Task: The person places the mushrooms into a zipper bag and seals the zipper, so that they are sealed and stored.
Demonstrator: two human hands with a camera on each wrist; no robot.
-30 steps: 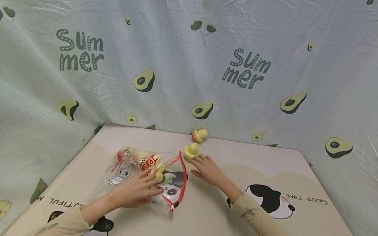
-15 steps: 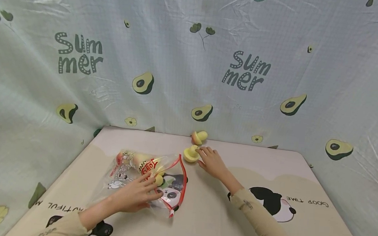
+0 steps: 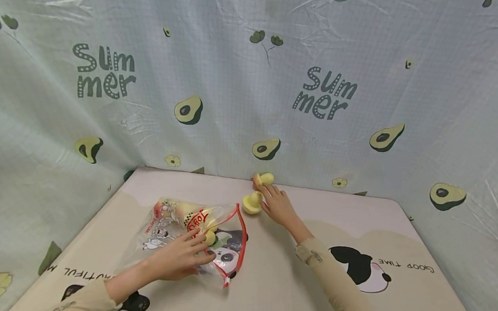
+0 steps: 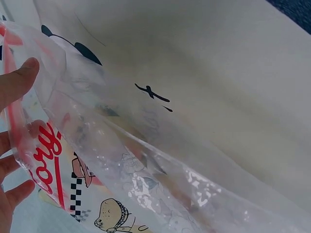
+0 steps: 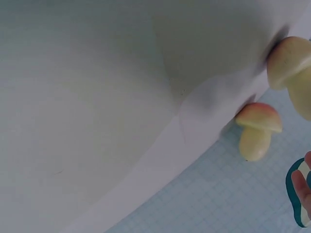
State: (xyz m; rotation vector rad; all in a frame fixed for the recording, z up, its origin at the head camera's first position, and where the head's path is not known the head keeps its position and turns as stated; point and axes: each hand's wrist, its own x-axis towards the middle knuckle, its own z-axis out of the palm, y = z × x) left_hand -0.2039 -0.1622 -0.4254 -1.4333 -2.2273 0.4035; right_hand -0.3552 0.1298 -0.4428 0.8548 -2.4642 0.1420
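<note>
A clear plastic bag (image 3: 155,231) with a red-edged mouth and red lettering lies on the table, with several yellow and reddish toys inside. My left hand (image 3: 179,256) rests on it near the mouth, fingers spread; in the left wrist view its thumb (image 4: 22,80) and fingertips touch the plastic. Two mushroom toys stand outside the bag. The nearer mushroom toy (image 3: 251,203) is just beside my right hand (image 3: 281,207). Its fingers reach to the farther mushroom toy (image 3: 266,179), by the back edge. The right wrist view shows the extended fingers (image 5: 302,187) apart from both mushrooms.
The pale table (image 3: 273,294) has printed pandas and lettering. Behind it hangs a curtain (image 3: 220,75) with avocado prints, close against the back edge where the farther mushroom sits.
My right hand has moved away from me, past the nearer mushroom to the farther one. My left hand and the bag have stayed in place.
</note>
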